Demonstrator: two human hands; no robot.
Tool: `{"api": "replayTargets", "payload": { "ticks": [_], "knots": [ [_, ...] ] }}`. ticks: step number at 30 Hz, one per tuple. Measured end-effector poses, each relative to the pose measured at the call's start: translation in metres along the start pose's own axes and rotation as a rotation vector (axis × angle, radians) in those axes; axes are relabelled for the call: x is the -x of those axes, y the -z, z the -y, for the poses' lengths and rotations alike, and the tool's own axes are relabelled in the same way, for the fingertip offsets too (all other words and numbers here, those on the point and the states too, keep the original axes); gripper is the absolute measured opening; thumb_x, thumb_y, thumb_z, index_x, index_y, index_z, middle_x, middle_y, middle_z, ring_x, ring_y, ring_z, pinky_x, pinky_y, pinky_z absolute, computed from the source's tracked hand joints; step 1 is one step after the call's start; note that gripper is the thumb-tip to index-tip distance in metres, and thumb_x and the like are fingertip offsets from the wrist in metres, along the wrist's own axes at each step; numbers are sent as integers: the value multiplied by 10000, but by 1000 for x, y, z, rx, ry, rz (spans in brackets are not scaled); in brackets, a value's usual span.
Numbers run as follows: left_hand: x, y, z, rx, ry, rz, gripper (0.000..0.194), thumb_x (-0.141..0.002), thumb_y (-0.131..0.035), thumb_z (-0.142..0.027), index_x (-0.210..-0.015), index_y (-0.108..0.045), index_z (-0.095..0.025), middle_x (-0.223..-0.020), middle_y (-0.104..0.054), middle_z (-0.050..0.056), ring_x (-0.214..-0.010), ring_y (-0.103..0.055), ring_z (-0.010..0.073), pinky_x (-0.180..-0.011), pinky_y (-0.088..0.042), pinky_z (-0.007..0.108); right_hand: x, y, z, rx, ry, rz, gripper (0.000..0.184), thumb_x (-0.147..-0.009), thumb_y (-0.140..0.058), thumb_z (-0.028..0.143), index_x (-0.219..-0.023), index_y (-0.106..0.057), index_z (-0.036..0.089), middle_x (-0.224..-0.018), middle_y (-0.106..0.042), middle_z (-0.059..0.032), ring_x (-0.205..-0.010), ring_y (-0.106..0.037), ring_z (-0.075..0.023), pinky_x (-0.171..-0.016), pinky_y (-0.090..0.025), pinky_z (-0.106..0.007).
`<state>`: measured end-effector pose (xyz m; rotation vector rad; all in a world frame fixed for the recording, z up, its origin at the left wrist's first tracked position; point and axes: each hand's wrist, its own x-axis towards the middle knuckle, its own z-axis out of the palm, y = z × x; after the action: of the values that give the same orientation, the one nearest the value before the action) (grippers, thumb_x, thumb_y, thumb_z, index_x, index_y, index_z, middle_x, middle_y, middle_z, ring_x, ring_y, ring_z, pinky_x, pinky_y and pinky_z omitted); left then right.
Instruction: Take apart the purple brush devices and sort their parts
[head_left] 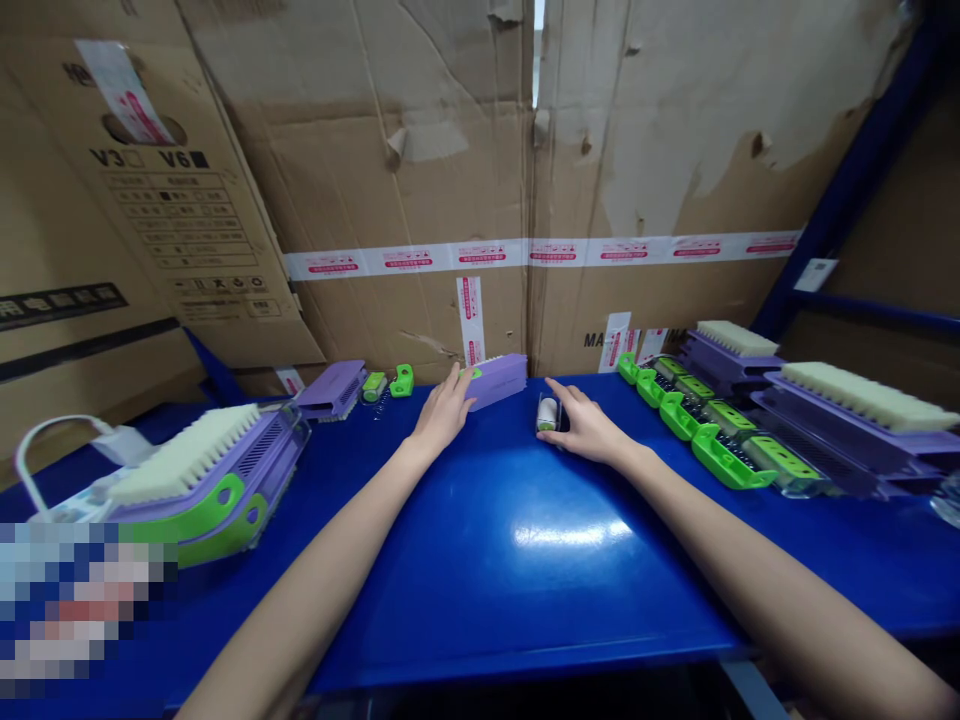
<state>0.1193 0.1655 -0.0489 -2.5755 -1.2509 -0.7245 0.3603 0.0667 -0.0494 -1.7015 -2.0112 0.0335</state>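
Note:
My left hand [444,408] is at the near-left end of a long purple plastic housing [499,382], its thumb and fingers against that end. A bit of green shows beside the fingertips. To the right, my right hand [585,425] has thumb and forefinger on either side of a small clear plastic part [547,412]. Inside that part I see a white cylinder and something green at the bottom. The palm hides its right side. Both pieces are at the far middle of the blue table [480,590], a short gap apart.
At left lie a purple-and-green brush unit [202,470] with pale bristles, a white cable [45,430], a purple housing [331,390] and a green clip [403,381]. At right are green clips [712,455], clear-and-green parts [780,460] and bristled purple pieces [862,400]. Cardboard [420,180] stands behind.

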Motion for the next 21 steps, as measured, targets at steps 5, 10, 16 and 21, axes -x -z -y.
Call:
{"api": "replayTargets", "payload": {
  "ticks": [5, 10, 16, 21],
  "knots": [
    [2, 8, -14, -208, 163, 24, 514, -937, -416, -245, -1420, -311, -109, -1352, -490, 253, -1137, -576, 321, -947, -416, 452, 4, -1, 15, -1, 85, 13, 887, -743, -682, 431, -1474, -234, 202, -1328, -471, -177, -1244, -455, -312, -1029, -327, -499],
    [5, 17, -20, -243, 292, 88, 507, -947, -388, -344, -1363, -368, -55, -1002, -677, 211, -906, -666, 304, -801, -457, 394, 9, -6, 41, -25, 202, 50, 904, -740, -696, 448, -1482, -231, 223, -1286, -501, -150, -1191, -498, -297, -983, -389, -449],
    [7, 40, -55, -235, 164, 43, 473, -961, -264, -476, -1084, -554, -123, -898, -683, 163, -860, -672, 286, -743, -461, 356, 9, -1, 41, -3, 344, -58, 671, -891, -465, 521, -1449, -312, 181, -1306, -513, -175, -1211, -479, -300, -981, -379, -488],
    [18, 50, -94, -146, -51, 175, 513, -874, -399, -602, -1106, -552, -170, -933, -685, 132, -842, -675, 297, -680, -485, 346, 2, 9, 14, 19, 222, -251, 483, -953, -348, 390, -1368, -426, 155, -1193, -597, -156, -1076, -569, -263, -925, -434, -437]
  ]
}}
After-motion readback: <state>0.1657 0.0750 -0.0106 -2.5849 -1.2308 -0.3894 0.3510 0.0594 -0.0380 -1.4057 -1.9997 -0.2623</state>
